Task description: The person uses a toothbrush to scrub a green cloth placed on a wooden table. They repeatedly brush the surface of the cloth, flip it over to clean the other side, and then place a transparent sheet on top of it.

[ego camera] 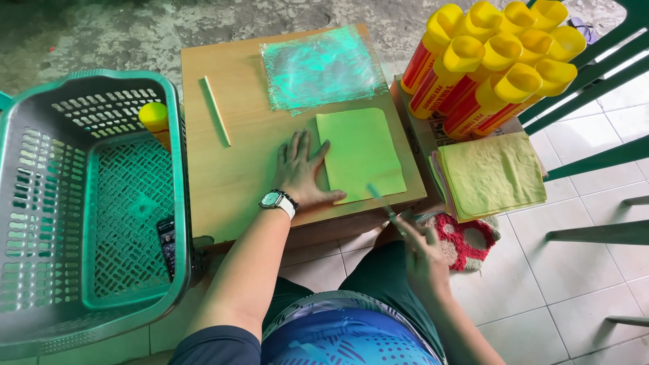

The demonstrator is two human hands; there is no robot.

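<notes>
bright, even daylight, soft shadows; motion blur on the right hand (pixel 418 245), wide-angle edges.

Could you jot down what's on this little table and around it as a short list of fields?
Left hand: flat on the wooden table, pressing the edge of a green sheet
Right hand: blurred, holding a thin stick
Table top: clear plastic sheets, a pale stick
Left side: green plastic basket
Right side: yellow-capped red tubes, folded yellow cloths
</notes>
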